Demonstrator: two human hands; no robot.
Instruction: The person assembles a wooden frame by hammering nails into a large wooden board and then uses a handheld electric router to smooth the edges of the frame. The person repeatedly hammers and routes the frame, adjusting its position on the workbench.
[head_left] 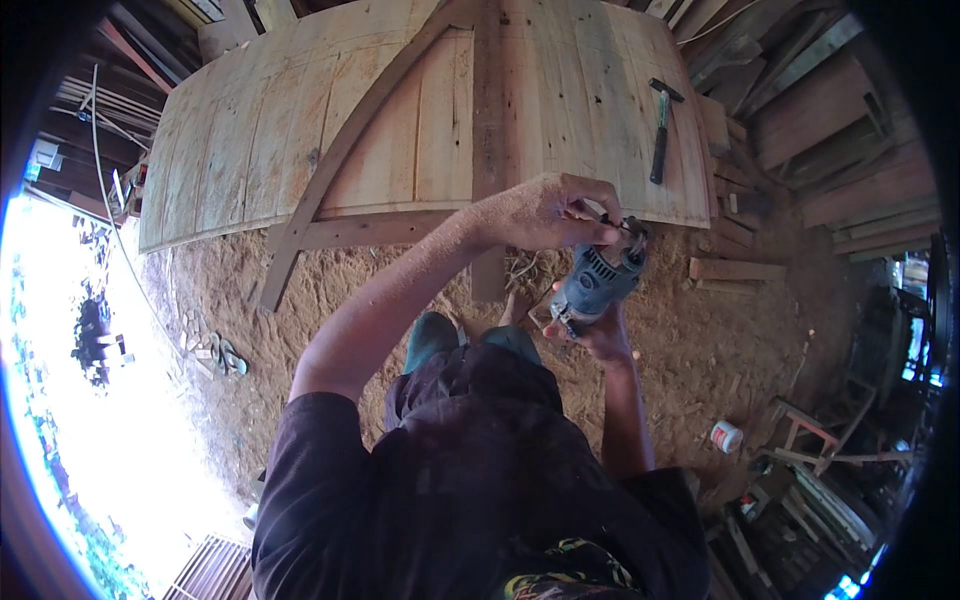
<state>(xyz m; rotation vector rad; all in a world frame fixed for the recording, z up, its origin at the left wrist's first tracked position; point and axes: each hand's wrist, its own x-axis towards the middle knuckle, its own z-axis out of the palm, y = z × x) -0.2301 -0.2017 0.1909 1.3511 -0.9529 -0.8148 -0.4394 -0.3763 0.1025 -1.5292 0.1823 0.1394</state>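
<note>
A blue power tool (597,285), which looks like a small router, is held in front of my body, near the close edge of a plank tabletop (565,120). My right hand (605,335) wraps round its vented motor body from below. Reaching across from the left, my left hand (560,212) has its fingers pinched at the tool's metal end (634,240). A small dark part shows between those fingertips, too small to name. Beyond the tool, a hammer (661,130) with a dark grip lies on the right side of the planks.
A curved wooden brace (375,110) and a straight beam (487,130) lie across the planks. Sawdust and shavings cover the ground (690,350). Wood offcuts (735,270) and stacked boards (820,120) stand at the right; a white tub (726,436) sits lower right. A cable (110,210) hangs at left.
</note>
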